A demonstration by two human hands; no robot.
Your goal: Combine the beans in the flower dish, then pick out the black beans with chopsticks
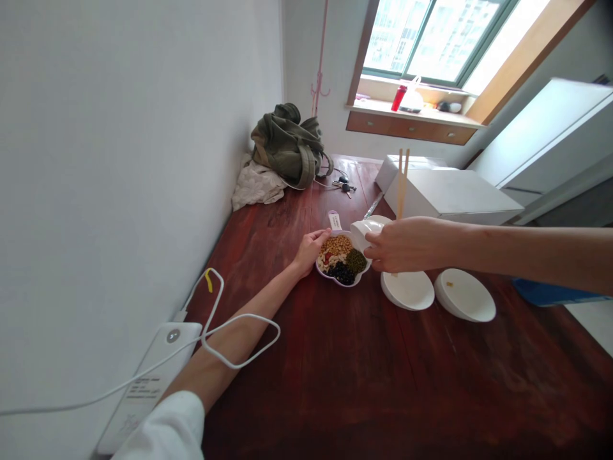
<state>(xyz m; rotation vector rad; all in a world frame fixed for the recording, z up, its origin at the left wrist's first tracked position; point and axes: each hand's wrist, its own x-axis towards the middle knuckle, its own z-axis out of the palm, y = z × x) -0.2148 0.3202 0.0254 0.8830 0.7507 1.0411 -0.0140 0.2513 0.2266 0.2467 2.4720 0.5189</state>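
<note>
A divided dish (pixel 320 271) with a scalloped rim and a labelled handle sits on the table. It holds yellow beans (pixel 336 244), green beans (pixel 355 260), black beans (pixel 341 273) and a pale mix with red bits. My left hand (pixel 310 250) pinches the dish's left rim. Over the opposite edge, my right hand (pixel 390 246) grips a small white bowl (pixel 371 225), tilted toward the dish. Two chopsticks (pixel 403 185) stick up behind that hand; whether it holds them is hidden. Two more white bowls (pixel 408 291) (pixel 465 295), each with a small tan piece inside, stand to the right.
White boxes (pixel 460 191) stand at the back right. Keys (pixel 345 186) lie near a green bag (pixel 290 144) and a pale cloth (pixel 258 184) by the wall. A white cable (pixel 239 365) loops above my left forearm, near a white power bank (pixel 148 383). Something blue (pixel 550 292) lies at right.
</note>
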